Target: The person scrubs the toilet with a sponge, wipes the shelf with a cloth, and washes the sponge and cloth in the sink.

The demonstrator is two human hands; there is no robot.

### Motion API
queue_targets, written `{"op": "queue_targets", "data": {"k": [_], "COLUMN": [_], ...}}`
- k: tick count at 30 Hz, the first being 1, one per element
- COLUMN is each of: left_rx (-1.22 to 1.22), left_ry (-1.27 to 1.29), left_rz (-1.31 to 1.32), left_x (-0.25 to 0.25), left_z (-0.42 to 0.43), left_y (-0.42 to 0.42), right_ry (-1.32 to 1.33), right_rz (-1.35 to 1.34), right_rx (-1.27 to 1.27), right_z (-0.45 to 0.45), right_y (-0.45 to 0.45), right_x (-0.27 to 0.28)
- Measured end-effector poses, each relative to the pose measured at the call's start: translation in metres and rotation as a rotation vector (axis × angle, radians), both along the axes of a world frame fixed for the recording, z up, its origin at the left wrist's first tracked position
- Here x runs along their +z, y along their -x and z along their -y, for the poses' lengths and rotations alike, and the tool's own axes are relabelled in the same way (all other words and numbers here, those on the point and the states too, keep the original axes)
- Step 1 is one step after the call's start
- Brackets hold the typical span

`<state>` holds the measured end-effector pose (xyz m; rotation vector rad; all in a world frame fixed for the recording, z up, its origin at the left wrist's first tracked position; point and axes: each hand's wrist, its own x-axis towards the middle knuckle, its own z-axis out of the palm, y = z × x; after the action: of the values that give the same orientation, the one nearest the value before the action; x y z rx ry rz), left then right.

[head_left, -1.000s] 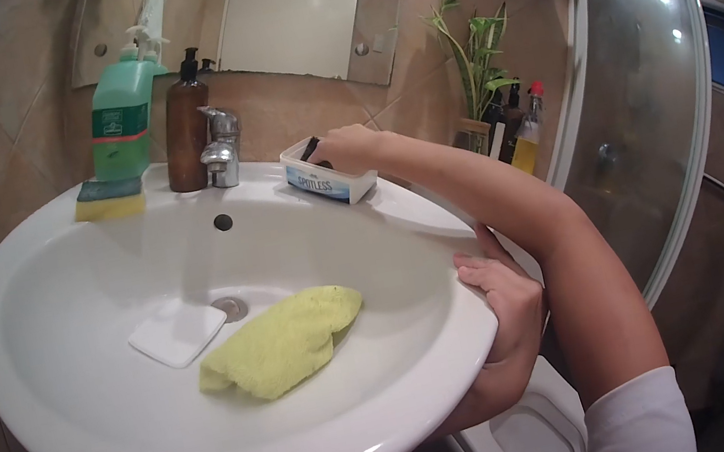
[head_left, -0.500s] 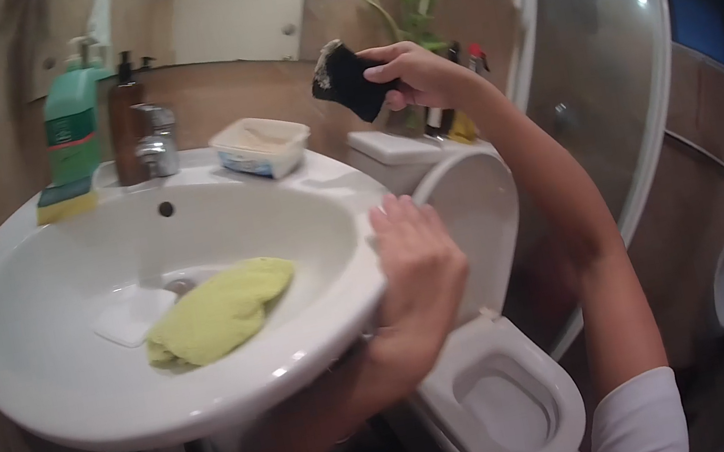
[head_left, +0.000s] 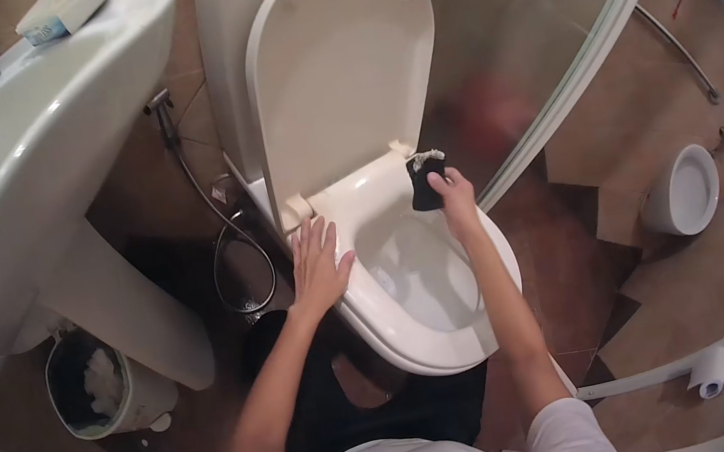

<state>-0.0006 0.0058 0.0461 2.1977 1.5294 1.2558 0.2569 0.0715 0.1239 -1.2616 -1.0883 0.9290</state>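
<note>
My right hand (head_left: 455,193) grips a black sponge (head_left: 428,185) with whitish paste along its top edge, just above the right rear of the toilet seat (head_left: 415,333). The raised toilet lid (head_left: 343,65) stands behind it. Flat on the left side of the seat, near the hinge, rests my left hand (head_left: 319,265), its fingers spread and holding nothing. The toilet bowl (head_left: 416,260) lies open between my two hands.
The sink (head_left: 69,103) is at the upper left, with a white tub (head_left: 64,9) on its rim. Below stands a waste bin (head_left: 136,401). A hose sprayer (head_left: 167,130) hangs left of the toilet. On the right are the shower glass (head_left: 503,36) and a paper roll (head_left: 709,373).
The view has swung from the sink down to the toilet. My right hand, earlier at the tub, has lifted the black sponge out and brought it over the seat. My left hand has moved from the sink's edge onto the seat.
</note>
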Motion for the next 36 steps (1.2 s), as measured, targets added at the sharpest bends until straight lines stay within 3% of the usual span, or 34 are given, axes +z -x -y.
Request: {"op": "queue_targets", "data": {"k": [1, 3, 5, 7, 10, 11, 13, 15, 16, 19, 20, 24, 27, 31, 36], "left_rx": [0.006, 0.006, 0.007, -0.047, -0.048, -0.053, -0.040, -0.030, -0.045, -0.059, -0.050, -0.049, -0.061, -0.022, -0.026], "left_ry": [0.015, 0.040, 0.014, -0.029, -0.050, -0.065, -0.061, -0.075, -0.108, -0.115, -0.121, -0.132, -0.130, -0.151, -0.134], "left_rz": [-0.005, 0.140, 0.216, 0.344, 0.453, 0.496, 0.535, 0.572, 0.583, 0.608, 0.619, 0.598, 0.637, 0.611, 0.627], "left_x": [-0.007, -0.022, -0.017, -0.023, -0.030, -0.031, -0.034, -0.035, -0.037, -0.037, -0.037, -0.041, -0.041, -0.034, -0.037], "left_z": [-0.002, -0.006, -0.005, -0.007, -0.011, -0.011, -0.011, -0.018, -0.021, -0.019, -0.017, -0.019, -0.014, -0.017, -0.016], "left_y": [-0.003, -0.007, -0.005, -0.003, -0.004, -0.004, -0.007, -0.005, -0.005, -0.006, -0.008, -0.006, -0.010, -0.008, -0.011], "right_ry": [-0.190, -0.161, -0.412, -0.530, -0.658, -0.581, -0.576, -0.731, -0.717, -0.631, -0.570, -0.707, -0.549, -0.663, -0.548], "right_rz": [0.372, 0.713, 0.706, 1.126, 1.080, 0.988, 1.070, 1.060, 1.061, 1.042, 1.047, 0.966, 0.980, 0.995, 1.080], "right_rx": [-0.075, -0.009, 0.261, 0.338, 0.319, 0.255, 0.124, 0.287, 0.266, 0.293, 0.198, 0.268, 0.308, 0.310, 0.286], "right_z": [-0.012, -0.018, -0.040, -0.024, -0.055, -0.070, -0.068, -0.048, -0.025, -0.072, -0.069, -0.041, -0.068, -0.033, -0.059], "right_y": [0.008, 0.036, 0.062, 0.105, 0.075, 0.063, 0.070, 0.092, 0.113, 0.075, 0.079, 0.103, 0.100, 0.105, 0.121], "right_x": [-0.015, -0.021, -0.058, -0.075, -0.085, -0.084, -0.079, -0.086, -0.069, -0.069, -0.060, -0.070, -0.056, -0.066, -0.054]}}
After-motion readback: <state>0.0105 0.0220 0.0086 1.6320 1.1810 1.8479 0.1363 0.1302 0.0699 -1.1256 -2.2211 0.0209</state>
